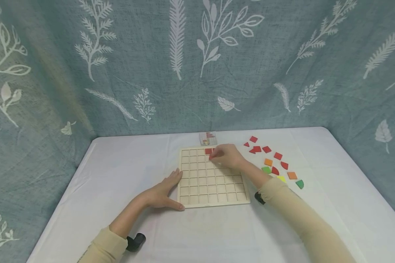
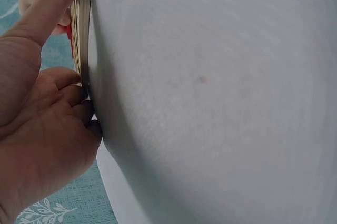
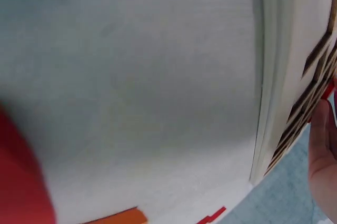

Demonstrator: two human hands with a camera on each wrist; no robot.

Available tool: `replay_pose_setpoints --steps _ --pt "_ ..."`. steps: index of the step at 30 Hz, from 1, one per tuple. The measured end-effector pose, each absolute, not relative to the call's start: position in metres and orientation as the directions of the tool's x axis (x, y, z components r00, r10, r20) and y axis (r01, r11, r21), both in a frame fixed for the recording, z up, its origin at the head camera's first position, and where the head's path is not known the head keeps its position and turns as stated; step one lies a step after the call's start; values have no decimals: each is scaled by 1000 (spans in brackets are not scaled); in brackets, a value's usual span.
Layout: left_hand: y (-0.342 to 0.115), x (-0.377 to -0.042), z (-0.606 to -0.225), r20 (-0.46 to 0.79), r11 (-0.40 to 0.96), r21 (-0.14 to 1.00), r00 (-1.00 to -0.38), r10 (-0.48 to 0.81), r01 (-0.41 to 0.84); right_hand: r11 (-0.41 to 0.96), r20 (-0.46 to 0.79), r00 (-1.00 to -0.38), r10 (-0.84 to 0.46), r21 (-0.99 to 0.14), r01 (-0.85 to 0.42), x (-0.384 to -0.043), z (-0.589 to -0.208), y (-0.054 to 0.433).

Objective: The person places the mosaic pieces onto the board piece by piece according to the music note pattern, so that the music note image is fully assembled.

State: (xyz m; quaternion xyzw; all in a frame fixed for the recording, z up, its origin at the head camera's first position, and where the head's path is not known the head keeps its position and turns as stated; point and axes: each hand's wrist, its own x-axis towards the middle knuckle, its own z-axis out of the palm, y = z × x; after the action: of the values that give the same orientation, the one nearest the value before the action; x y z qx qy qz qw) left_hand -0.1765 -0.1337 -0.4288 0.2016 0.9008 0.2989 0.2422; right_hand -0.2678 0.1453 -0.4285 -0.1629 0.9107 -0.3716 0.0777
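A pale wooden board (image 1: 202, 180) divided into small square cells lies on the table. At its left edge rests my left hand (image 1: 161, 191), fingers spread along the side and thumb at the near-left corner. My right hand (image 1: 228, 155) reaches over the far part of the board and pinches a small red tile (image 1: 211, 157) at the cells; the fingers partly cover it. A red square tile (image 1: 208, 151) sits in the top row just beyond. In the right wrist view, the fingertips and held tile are partly cut off by the frame's edge.
Right of the board, loose flat pieces are scattered: several red ones, such as a red square (image 1: 278, 156), plus orange tiles (image 1: 292, 175), a yellow piece (image 1: 281, 178) and green pieces (image 1: 300, 184). A small printed card (image 1: 208, 138) lies beyond the board. A patterned curtain (image 1: 191, 106) hangs behind.
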Motion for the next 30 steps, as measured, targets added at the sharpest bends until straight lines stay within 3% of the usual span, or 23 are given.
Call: replay_pose_setpoints --steps 16,26,30 --pt "-134 -175 -430 -318 739 638 -800 508 216 644 86 -887 -453 -657 -392 -269 -433 140" --pt "-134 -175 -433 -322 751 626 -806 496 212 651 84 -851 -519 -606 -457 -264 -433 146" --pt "-134 -176 -432 -317 746 631 -807 499 214 644 58 -860 -507 -638 -422 -262 -433 150"
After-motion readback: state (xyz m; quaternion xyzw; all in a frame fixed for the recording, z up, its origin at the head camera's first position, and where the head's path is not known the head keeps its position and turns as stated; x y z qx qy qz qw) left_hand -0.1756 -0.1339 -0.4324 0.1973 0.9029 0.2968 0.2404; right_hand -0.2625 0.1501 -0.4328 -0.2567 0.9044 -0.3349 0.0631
